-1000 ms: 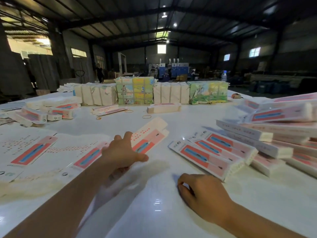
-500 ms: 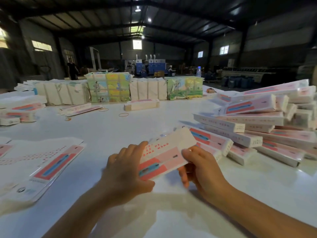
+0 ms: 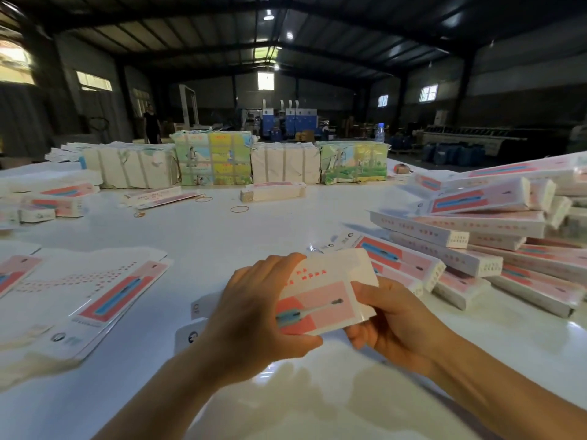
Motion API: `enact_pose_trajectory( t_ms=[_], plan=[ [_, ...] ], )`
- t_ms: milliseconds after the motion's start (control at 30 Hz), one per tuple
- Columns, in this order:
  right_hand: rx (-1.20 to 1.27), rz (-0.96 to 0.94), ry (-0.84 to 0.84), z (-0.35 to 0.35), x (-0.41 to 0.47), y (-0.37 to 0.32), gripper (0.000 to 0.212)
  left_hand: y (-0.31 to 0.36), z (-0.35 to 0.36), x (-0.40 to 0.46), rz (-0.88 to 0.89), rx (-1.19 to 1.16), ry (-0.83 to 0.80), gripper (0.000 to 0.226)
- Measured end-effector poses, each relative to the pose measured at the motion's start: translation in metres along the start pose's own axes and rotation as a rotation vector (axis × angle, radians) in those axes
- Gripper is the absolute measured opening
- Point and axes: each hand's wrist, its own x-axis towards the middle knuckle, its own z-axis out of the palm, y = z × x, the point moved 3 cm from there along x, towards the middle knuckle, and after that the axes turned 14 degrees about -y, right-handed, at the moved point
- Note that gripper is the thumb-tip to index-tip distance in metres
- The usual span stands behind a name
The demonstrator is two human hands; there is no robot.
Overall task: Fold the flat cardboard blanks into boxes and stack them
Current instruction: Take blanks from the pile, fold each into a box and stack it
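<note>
Blank in hand: a white cardboard blank printed with a pink and red panel, a blue-handled toothbrush picture and rows of small red characters; held above the table at 6 o'clock, its long axis tilted up toward 1 o'clock.
Left hand: the left hand grips the blank's near-left end, fingers curled over the top edge and thumb under the lower edge.
Right hand: the right hand holds the blank's right end, thumb on the printed face, fingers wrapped behind.
Flat blanks: a fanned layer of flat blanks lies at 9 o'clock, with two more white tabs showing just under the left hand.
Folded boxes: a loose pile of folded boxes fills 2 to 3 o'clock, its nearest box just beyond the held blank.
Table: the white table shows bare surface from the centre toward 12 o'clock, with rubber bands scattered there.
Far edge: wrapped bundles stand in a row at 12 o'clock, with a small stack of blanks in front.
Near edge: bare glossy surface lies below both forearms at 6 o'clock.
</note>
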Motion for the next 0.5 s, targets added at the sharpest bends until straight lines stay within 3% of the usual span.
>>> enact_pose_trajectory(
  t_ms=[100,300,400,500],
  plan=[
    [-0.104,0.119,0.009,-0.006,-0.004,-0.002,0.036,-0.001,0.001,-0.001,-0.011,0.099,-0.08,0.084],
    [-0.424,0.182,0.074,-0.01,-0.006,-0.009,0.015,-0.003,-0.002,-0.001,-0.035,0.2,-0.162,0.082],
    [-0.592,0.179,0.157,-0.018,-0.006,-0.009,0.04,0.002,-0.008,0.0,-0.017,0.213,-0.089,0.063],
    [-0.474,0.223,0.218,-0.023,-0.005,-0.004,0.018,-0.002,-0.004,0.001,-0.084,0.108,-0.195,0.063]
  ],
)
